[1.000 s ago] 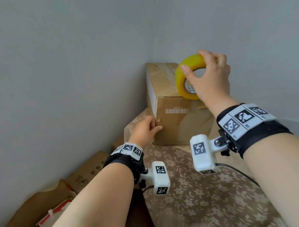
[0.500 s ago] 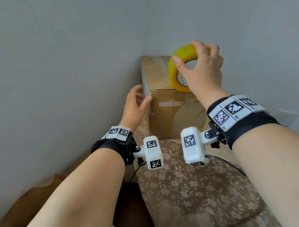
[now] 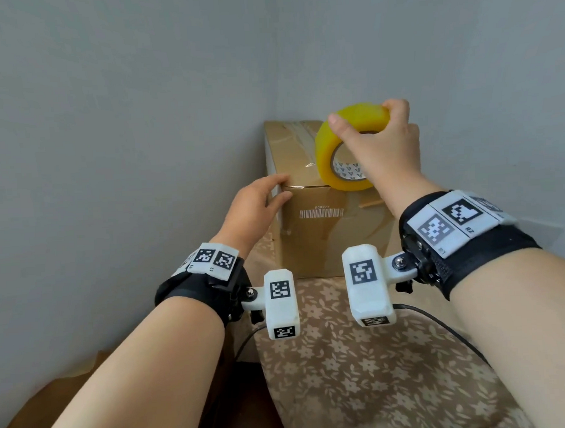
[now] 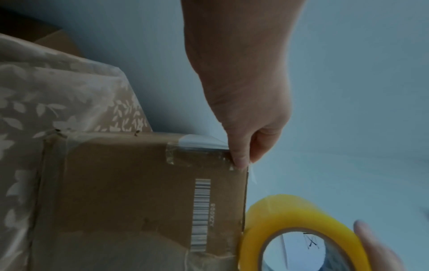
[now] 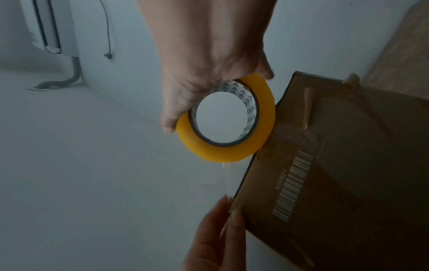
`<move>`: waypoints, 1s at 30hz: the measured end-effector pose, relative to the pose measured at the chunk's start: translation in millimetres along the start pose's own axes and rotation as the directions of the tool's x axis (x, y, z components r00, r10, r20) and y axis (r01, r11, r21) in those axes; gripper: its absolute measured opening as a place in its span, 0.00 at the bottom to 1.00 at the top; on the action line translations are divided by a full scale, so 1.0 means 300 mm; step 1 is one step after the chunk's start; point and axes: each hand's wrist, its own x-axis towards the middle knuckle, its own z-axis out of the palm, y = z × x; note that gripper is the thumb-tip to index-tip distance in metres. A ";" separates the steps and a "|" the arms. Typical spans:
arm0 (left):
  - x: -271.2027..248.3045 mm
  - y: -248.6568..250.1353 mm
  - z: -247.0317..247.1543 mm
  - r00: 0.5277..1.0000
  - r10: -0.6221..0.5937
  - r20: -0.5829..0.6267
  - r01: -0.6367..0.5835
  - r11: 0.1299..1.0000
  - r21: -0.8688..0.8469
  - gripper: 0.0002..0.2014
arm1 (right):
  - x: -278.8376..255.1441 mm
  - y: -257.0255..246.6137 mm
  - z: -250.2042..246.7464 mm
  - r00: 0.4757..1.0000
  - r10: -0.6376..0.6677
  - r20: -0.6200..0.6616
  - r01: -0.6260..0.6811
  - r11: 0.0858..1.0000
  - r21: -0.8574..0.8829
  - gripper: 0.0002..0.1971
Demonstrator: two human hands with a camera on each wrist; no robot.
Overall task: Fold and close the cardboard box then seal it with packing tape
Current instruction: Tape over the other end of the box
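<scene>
1. Standing on a brown flower-patterned cloth (image 3: 362, 365) in the middle of the head view, the closed cardboard box (image 3: 311, 238) sits in the corner where two pale grey walls (image 3: 115, 117) meet; its near face carries a white barcode label (image 3: 321, 213).
2. The right hand (image 3: 383, 151), upper right of centre in the head view, grips the yellow roll of packing tape (image 3: 340, 159) with the thumb on the outer rim and the fingers curled over the top. The roll is upright, and its lower edge touches the box's top near edge, towards the right corner.
3. In the right wrist view a thin clear strip of tape (image 5: 228, 180) runs from the roll down along the box edge to the fingertips of the other hand at the bottom of the frame.
4. The left hand (image 3: 256, 208), left of centre in the head view, is at the box's upper left near corner. In the left wrist view the thumb and a curled finger pinch that corner, where older clear tape (image 4: 199, 146) is already stuck.
5. Each wrist wears a black band with square printed markers and a white camera block (image 3: 366, 283) reaching towards the middle of the frame.
6. More brown cardboard (image 3: 65, 394) lies in the lower left corner of the head view.
</scene>
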 end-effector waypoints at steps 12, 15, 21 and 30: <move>0.008 0.009 -0.024 0.992 0.126 0.028 -0.128 0.918 0.375 0.15 | 0.043 -0.051 -0.072 0.998 -0.064 -0.026 0.047 0.905 -0.423 0.40; 0.008 0.030 -0.023 0.987 0.140 0.080 -0.161 0.853 0.496 0.17 | 0.034 -0.014 -0.065 0.997 -0.074 -0.020 0.057 0.886 -0.461 0.39; 0.028 0.126 -0.017 0.967 0.130 0.218 -0.245 0.703 0.668 0.18 | 0.031 -0.007 -0.043 0.988 -0.153 0.009 0.136 0.850 -0.509 0.39; 0.048 0.159 0.077 0.955 0.066 0.290 -0.235 0.766 0.599 0.20 | 0.020 0.028 -0.059 0.995 -0.066 -0.073 0.041 0.952 -0.302 0.50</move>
